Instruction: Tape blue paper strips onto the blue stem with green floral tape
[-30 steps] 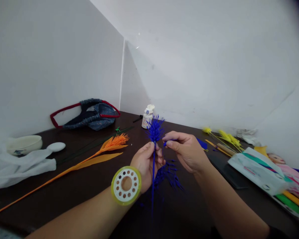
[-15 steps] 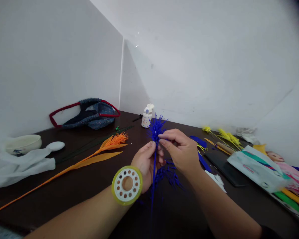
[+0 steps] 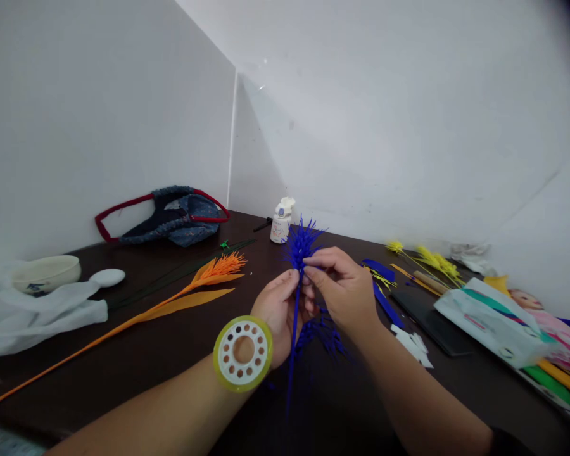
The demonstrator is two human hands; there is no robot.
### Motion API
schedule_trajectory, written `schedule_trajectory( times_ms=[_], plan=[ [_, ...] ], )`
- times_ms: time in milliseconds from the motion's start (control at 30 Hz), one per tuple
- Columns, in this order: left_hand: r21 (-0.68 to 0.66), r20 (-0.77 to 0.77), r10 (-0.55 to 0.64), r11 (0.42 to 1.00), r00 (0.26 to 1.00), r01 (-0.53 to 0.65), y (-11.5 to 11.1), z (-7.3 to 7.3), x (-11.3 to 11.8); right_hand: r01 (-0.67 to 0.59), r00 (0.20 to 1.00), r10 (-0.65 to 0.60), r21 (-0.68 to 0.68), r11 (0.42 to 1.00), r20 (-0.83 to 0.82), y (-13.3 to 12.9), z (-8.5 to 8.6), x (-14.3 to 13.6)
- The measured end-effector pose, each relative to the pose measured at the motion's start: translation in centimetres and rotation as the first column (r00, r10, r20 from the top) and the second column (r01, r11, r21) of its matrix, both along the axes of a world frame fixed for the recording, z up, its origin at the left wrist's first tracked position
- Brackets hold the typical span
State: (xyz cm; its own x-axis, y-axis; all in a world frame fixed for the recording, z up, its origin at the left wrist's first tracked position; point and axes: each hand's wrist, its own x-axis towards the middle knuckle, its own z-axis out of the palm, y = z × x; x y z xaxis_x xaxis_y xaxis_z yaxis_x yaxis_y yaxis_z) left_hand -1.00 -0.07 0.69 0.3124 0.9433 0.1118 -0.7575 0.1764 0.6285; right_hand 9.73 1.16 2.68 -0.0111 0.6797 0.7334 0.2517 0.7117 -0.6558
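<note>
A blue artificial wheat ear (image 3: 302,244) stands upright on its thin blue stem in the middle of the view. My left hand (image 3: 278,301) is closed around the stem just below the spiky head. With thumb and forefinger, my right hand (image 3: 344,285) pinches the base of the head; whether a small piece sits between those fingertips is hidden. A roll of yellowish tape (image 3: 223,373) with a white core rests on my left wrist. More blue wheat pieces (image 3: 325,335) lie on the table behind and below my hands.
An orange wheat stalk (image 3: 171,299) lies at left, near a bowl (image 3: 52,272) and white cloth-like material (image 3: 71,310). A denim bag (image 3: 185,218) and white bottle (image 3: 280,225) stand behind. On the right are yellow wheat ears (image 3: 434,261), a dark flat object (image 3: 432,323) and a packet (image 3: 491,320).
Both hands keep nearly the same hold on the blue wheat ear. The ear's head tilts very slightly to the right, and the whole view has shifted a little.
</note>
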Motion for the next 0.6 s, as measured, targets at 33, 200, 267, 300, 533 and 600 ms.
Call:
schedule_trajectory(
  times_ms=[33,200,267,300,533,600],
  plan=[
    [0.001,-0.001,0.003,1.000,1.000,-0.003,0.0,0.0,0.0,-0.024,0.999,0.023,-0.026,0.999,-0.026,-0.1,0.0,-0.1],
    [0.012,0.007,0.000,1.000,1.000,0.000,0.1,-0.1,0.0,-0.121,0.985,0.105,-0.112,0.986,-0.137,-0.3,0.1,-0.6],
    [0.011,0.010,-0.005,1.000,1.000,0.005,0.1,-0.1,0.0,-0.147,0.978,0.121,-0.147,0.978,-0.169,-0.4,0.1,-0.8],
    [0.013,0.010,-0.005,1.000,1.000,0.005,0.0,-0.1,0.0,-0.155,0.975,0.125,-0.163,0.974,-0.181,-0.4,0.0,-0.8],
    [0.084,-0.120,0.128,0.989,0.984,-0.119,0.3,0.1,-0.3,-0.191,0.943,0.122,-0.204,0.960,-0.310,-0.3,-0.7,-0.5],
    [0.208,-0.258,0.218,0.964,0.941,-0.166,0.6,0.3,-0.9,-0.143,0.911,0.056,-0.184,0.972,-0.409,-0.3,-1.4,-0.4]
  ],
)
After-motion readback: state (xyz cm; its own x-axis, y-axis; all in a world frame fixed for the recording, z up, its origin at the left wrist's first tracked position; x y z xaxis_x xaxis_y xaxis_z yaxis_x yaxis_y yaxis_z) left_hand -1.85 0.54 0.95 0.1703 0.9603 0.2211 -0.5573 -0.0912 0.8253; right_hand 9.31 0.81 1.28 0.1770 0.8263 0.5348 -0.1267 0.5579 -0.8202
